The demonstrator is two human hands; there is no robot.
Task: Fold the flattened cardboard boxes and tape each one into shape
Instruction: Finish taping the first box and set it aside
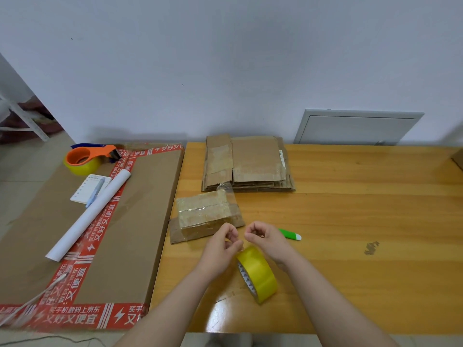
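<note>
Left hand [220,242] and right hand [266,237] are curling fingertips together above one yellow tape roll [260,274] on the worktop [363,284]; whether they are pinching anything, I cannot tell. One taped box [204,214] is lying beyond, one flattened stack [250,164] behind.

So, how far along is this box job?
Done: one small box looks folded and wrapped in clear tape, though a loose strip sticks up at its far corner. In hand: the left hand and right hand are curled together just above the yellow tape roll, seemingly hunting for the tape end, which I can't make out. Left: the stack of flattened boxes behind.
</note>
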